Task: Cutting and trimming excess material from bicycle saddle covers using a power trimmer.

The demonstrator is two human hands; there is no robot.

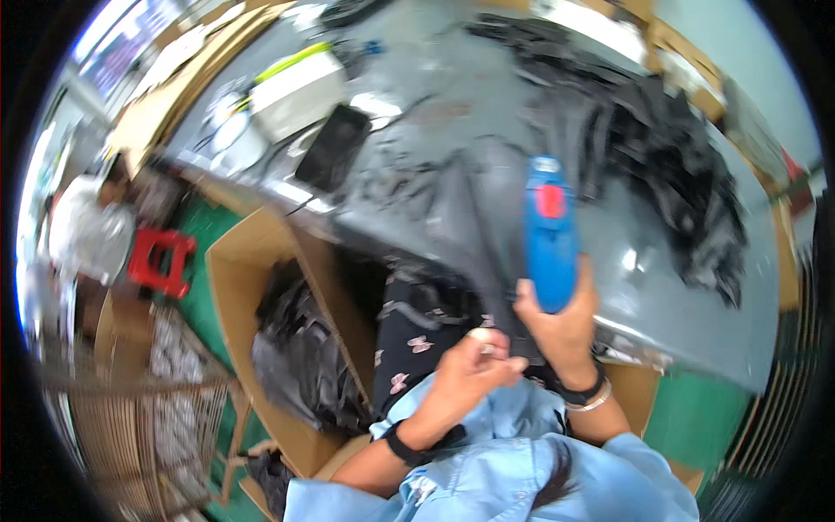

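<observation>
My right hand is closed around the lower end of a blue bottle-shaped thing with a red patch near its top. It is held upright in the view above the table's near edge; blur hides its exact kind. Close to my body, my left hand has its fingers curled together. Something small and pale shows at its fingertips, too blurred to name. Dark grey fabric lies on the table and hangs over the edge towards my lap, behind both hands.
Black fabric is heaped at the table's right. At the left stand a white box and a dark phone-like slab. An open cardboard box holding dark fabric is beside my legs. A red stool stands near another person.
</observation>
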